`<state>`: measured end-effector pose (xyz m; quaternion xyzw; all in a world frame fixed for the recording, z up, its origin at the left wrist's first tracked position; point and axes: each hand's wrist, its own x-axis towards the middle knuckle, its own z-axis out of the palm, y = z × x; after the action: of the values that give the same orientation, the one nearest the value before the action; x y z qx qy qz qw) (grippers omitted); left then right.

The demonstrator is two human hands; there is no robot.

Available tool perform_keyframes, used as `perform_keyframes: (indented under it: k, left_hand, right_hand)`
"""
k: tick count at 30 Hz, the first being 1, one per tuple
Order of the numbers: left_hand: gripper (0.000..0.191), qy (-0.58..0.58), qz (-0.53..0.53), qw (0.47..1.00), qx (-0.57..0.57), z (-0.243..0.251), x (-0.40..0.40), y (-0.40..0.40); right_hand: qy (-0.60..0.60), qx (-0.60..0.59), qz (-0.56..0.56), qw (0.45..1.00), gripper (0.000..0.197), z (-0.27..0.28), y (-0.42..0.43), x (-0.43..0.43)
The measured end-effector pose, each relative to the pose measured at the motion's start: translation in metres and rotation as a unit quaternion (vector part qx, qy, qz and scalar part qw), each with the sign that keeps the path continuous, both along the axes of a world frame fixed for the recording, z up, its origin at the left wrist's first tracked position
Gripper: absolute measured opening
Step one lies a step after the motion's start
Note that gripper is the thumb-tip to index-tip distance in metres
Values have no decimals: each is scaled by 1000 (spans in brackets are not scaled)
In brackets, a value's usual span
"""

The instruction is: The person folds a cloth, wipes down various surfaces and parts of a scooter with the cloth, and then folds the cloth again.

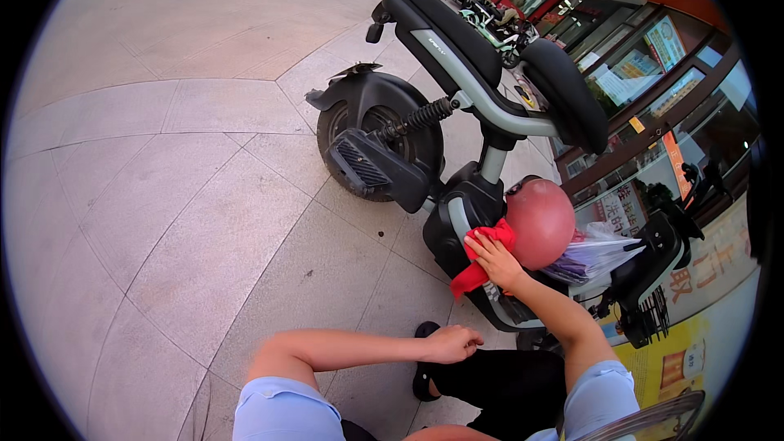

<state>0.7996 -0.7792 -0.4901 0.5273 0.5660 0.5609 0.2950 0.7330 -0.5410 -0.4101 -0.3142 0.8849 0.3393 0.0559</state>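
My right hand [497,262] presses a red cloth [496,234] against the grey and black lower side of an electric scooter [453,239], its fingers spread over the cloth. One end of the cloth hangs loose below the hand. Just beyond it, a matte pink-red helmet [542,223] sits in the scooter's footwell area. Beside the helmet is a clear plastic bag [603,251] with something purple inside. My left hand [454,343] hovers or rests by my knee in black trousers [508,380], fingers curled, with nothing visible in it. Its palm side is hidden.
The scooter's rear wheel [380,135], shock absorber [422,119] and black seat [453,30] extend away from me. Its front basket [646,318] is at the right. Glass shop doors [649,86] with posters stand behind, and more scooters [490,24] are parked farther off. Paving tiles [202,226] spread left.
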Motion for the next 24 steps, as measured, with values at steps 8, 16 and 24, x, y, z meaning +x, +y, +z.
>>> perform_keyframes:
  k: [8,16,24]
  left_hand:
    - [31,4,-196,978,-66,-38,54,-19]
    - [30,60,-110,966,-224,-70,58,-21]
    - [30,133,-112,946,-275,-64,65,26]
  right_hand:
    - [29,-43,41,998,41,-28,-2,-24]
    - [60,-34,14,997,44,-37,17,13]
    - [137,-291,-94,942,28,-30,58,105]
